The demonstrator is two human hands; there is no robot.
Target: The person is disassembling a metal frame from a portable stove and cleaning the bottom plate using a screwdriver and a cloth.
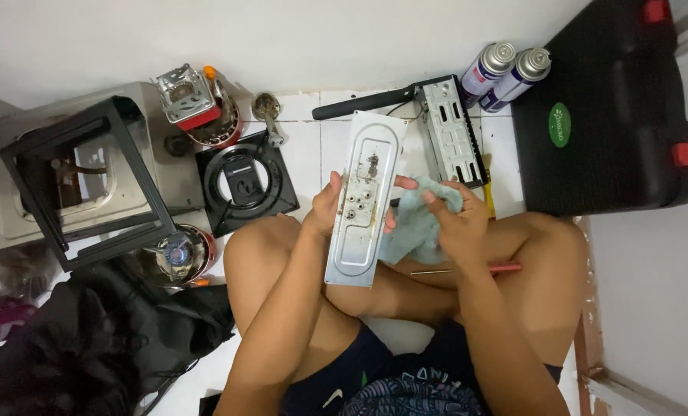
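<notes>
My left hand [327, 206] grips a long grey metal plate [365, 199] with rounded ends, holding it upright over my crossed legs. Small holes and brown grime mark the plate's middle. My right hand [458, 219] clutches a pale blue cloth [415, 225] bunched against the plate's right edge. A thin red-handled tool [467, 270] lies across my right leg.
On the white tile floor lie a perforated metal panel [452, 131] with a black handle, two gas canisters [506, 71], a black carrying case [610, 108], a black burner grate [245, 183], a small camping burner [198, 104], a steel stove body [74, 173] and a black bag [97, 339].
</notes>
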